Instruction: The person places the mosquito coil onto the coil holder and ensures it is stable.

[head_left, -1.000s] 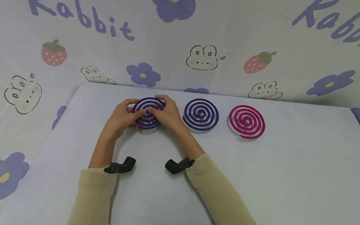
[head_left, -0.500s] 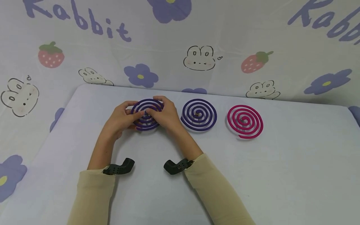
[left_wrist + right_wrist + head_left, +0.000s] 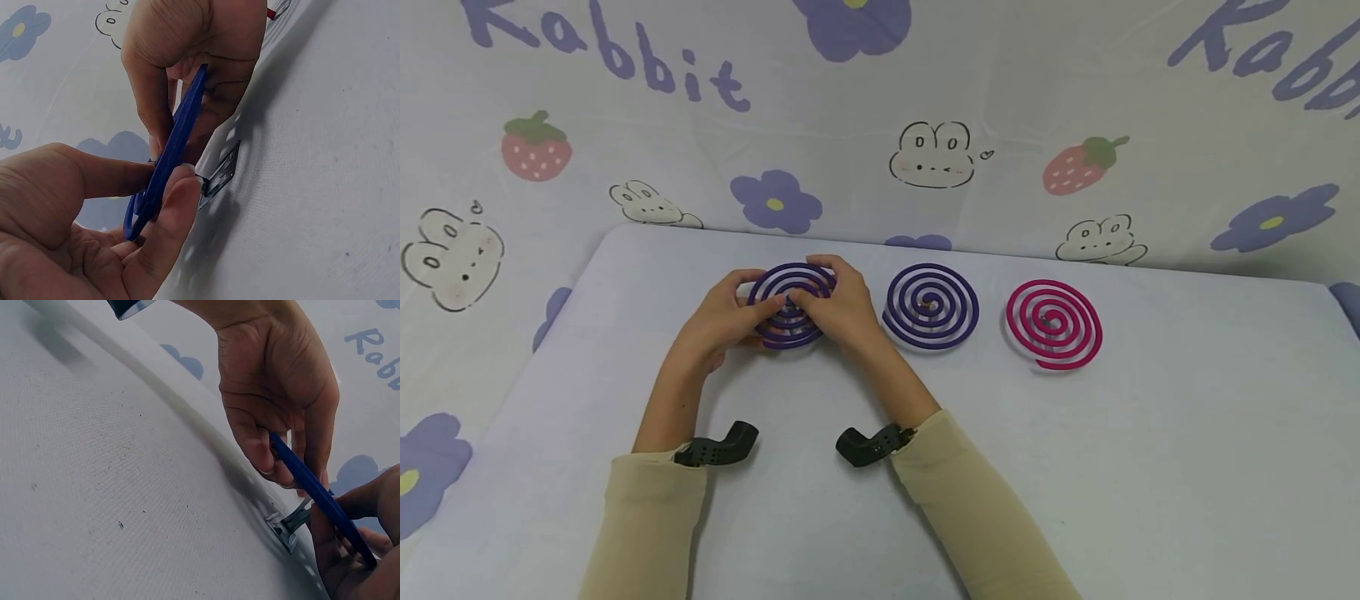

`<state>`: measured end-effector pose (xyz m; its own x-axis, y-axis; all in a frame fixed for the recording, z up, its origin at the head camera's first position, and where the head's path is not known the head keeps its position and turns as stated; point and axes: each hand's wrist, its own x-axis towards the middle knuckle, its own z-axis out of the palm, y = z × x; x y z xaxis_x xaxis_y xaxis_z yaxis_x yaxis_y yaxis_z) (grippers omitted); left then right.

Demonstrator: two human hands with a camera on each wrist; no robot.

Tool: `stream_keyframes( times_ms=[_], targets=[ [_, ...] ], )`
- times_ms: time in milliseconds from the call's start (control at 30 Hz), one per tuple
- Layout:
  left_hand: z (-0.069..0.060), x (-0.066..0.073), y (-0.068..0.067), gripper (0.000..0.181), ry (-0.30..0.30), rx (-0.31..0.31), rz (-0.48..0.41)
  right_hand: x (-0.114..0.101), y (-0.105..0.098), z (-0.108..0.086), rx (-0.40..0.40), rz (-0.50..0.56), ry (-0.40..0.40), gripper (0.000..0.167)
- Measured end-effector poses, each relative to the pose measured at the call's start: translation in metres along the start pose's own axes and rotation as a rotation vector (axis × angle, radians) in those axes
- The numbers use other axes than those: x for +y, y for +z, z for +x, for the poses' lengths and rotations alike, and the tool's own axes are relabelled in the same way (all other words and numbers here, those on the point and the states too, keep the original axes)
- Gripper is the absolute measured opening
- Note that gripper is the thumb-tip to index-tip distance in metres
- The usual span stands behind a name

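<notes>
Both hands hold a dark purple mosquito coil (image 3: 785, 345) at the left of the table. My left hand (image 3: 718, 319) grips its left side, thumb on top near the centre and fingers beneath. From the right, my right hand (image 3: 847, 308) pinches it the same way, its thumb close to the other. The left wrist view shows the coil (image 3: 177, 144) edge-on, tilted, with a small metal stand (image 3: 223, 177) under it. In the right wrist view the stand's foot (image 3: 281, 532) is on the table. Fingers partly hide where coil and stand meet.
A second purple coil (image 3: 933, 343) sits on the table to the right of the hands. Farther right is a pink coil (image 3: 1054, 284). Both appear raised on small metal stands. A printed cloth (image 3: 835, 108) hangs behind the white table (image 3: 1150, 467).
The whole head view has shifted slightly left. Both hands stay on the same coil with almost no visible movement.
</notes>
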<state>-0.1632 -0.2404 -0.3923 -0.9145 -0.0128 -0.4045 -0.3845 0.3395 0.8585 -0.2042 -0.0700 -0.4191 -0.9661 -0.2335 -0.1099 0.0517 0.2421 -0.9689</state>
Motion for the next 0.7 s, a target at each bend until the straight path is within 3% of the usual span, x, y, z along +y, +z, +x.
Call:
stream_keyframes(
  times_ms=[367,700],
  targets=[
    [0.0011,-0.0018,-0.0010,0.069,-0.004,-0.023,-0.018,0.0007,0.0013,-0.0004,0.013,-0.012,-0.020,0.054],
    [0.0001,-0.0004,-0.0017,0.069,0.020,0.009,0.017,-0.0015,0.0011,-0.0022,-0.005,0.085,0.060,0.051]
  ],
)
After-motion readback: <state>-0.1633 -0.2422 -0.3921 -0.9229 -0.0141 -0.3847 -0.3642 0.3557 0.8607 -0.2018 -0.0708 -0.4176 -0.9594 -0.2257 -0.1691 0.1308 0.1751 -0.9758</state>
